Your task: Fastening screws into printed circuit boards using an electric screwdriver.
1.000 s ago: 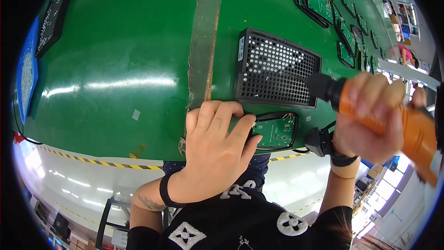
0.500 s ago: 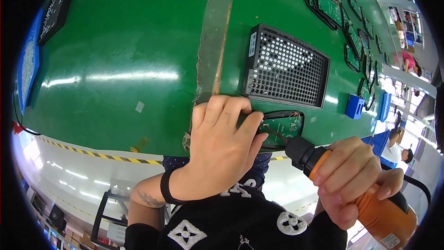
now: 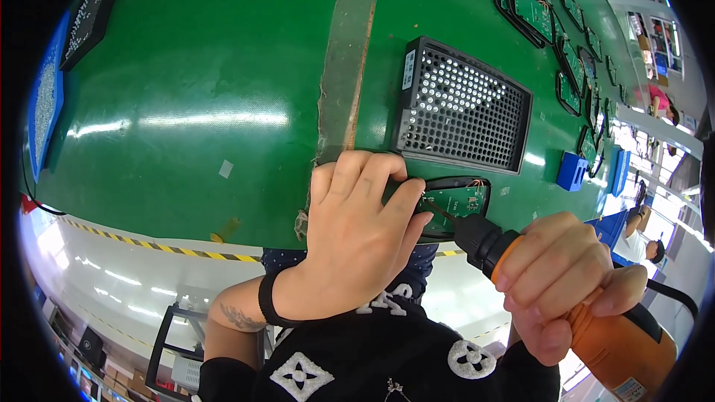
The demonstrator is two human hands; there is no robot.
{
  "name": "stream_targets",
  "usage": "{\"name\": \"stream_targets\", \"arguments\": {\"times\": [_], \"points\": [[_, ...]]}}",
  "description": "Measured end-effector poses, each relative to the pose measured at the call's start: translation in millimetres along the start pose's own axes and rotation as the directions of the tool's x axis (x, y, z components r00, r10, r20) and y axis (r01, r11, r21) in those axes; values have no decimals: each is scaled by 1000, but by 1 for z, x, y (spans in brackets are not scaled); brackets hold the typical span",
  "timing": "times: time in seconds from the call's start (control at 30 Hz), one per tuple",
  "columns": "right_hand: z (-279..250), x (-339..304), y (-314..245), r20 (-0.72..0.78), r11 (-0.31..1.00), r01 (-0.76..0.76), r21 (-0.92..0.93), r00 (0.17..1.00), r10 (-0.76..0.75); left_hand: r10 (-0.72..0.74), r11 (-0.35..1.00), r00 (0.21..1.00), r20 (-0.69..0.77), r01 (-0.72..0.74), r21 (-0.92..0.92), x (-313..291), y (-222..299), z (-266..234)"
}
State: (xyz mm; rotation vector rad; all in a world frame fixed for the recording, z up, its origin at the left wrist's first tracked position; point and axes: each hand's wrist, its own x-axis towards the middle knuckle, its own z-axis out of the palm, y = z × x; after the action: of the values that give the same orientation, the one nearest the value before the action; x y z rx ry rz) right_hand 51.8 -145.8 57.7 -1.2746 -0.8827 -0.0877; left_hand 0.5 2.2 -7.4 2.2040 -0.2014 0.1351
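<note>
A green circuit board (image 3: 462, 202) in a black frame lies near the table's front edge. My left hand (image 3: 357, 227) is closed over its left end, thumb and forefinger at the corner, hiding that part. Wrapped in my right hand (image 3: 558, 275) is an orange and black electric screwdriver (image 3: 625, 350), its cord trailing off to the right. The thin bit slants to the upper left and reaches the board beside my left fingertips. Whether a screw sits under the tip is too small to tell.
Just beyond the board stands a black tray (image 3: 525, 130) of round holes, partly filled with shiny pieces. Several framed boards (image 3: 532, 11) lie at the far right, near a blue block (image 3: 572, 171). At the far left are a blue bin (image 3: 56, 67) and another black tray (image 3: 95, 11).
My right hand and the screwdriver have shifted slightly left and up, bringing the chuck a little closer to the board. My left hand has barely moved.
</note>
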Motion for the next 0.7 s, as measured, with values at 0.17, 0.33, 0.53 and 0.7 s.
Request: {"name": "stream_targets", "arguments": {"times": [0.17,0.33,0.53,0.7], "points": [[4,9,3,14,999,-52,16,999,52,24,1000,1000,-14,-24,1,2,1,-1],[-3,5,-1,-53,996,-66,67,996,70,-15,1000,1000,16,15,7,8,11,-6],[-28,-5,-53,-352,967,227,116,920,-174,-37,992,971,238,65,-110,9,21,-18],[-62,-22,-82,-577,937,345,-52,755,-310,7,913,893,451,178,-367,79,29,-58]]}}
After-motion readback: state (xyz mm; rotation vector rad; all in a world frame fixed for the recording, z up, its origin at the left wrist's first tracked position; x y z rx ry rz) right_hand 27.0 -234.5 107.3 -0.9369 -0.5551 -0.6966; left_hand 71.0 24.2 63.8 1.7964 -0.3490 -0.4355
